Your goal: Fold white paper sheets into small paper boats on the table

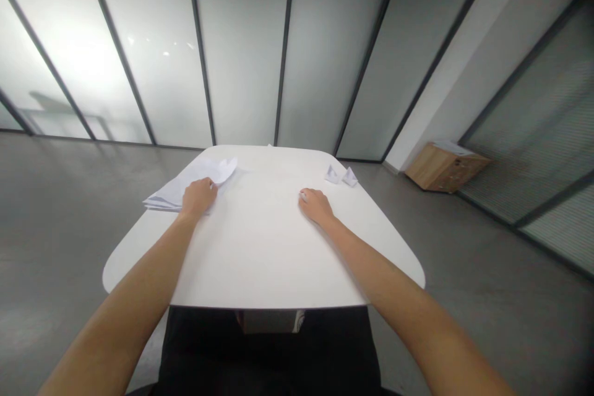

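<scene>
The left hand (198, 198) sat curled closed over folded paper (172, 197), seemingly pinning it to the counter (260, 260), while the right hand (315, 206) rested loosely closed and empty near two paper boats (341, 176).

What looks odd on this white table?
The rumpled white paper beneath the left hand juts past the table's edge instead of lying squarely on top, so it looks askew.

**White rounded table (264, 260) with folded paper on it**
Loose folded white paper (169, 199) lies at the far left edge; two small folded paper shapes (332, 174), possibly boats, sit by the far right edge.
</scene>
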